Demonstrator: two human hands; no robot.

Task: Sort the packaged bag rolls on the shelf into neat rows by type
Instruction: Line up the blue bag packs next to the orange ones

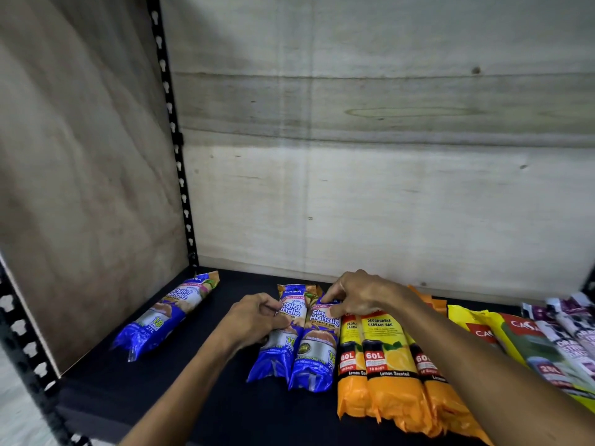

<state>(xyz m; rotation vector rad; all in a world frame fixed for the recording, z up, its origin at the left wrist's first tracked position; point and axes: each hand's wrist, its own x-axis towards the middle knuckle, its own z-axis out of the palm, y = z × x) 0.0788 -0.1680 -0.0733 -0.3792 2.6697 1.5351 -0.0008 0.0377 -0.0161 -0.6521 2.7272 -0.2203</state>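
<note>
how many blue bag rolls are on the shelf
3: one blue roll lies alone by the left wall; two more lie side by side under the hands, beside the orange rolls.

Two blue rolls (299, 339) lying side by side mid-shelf, touching, a third blue roll (167, 317) apart at the left wall, angled, three orange 60L rolls (392, 375) packed together just right, yellow-green (502, 336) and purple packs (566, 329) far right

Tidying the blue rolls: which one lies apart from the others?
The blue roll by the left wall, lying slanted and untouched; the other two sit together under both hands.
</note>
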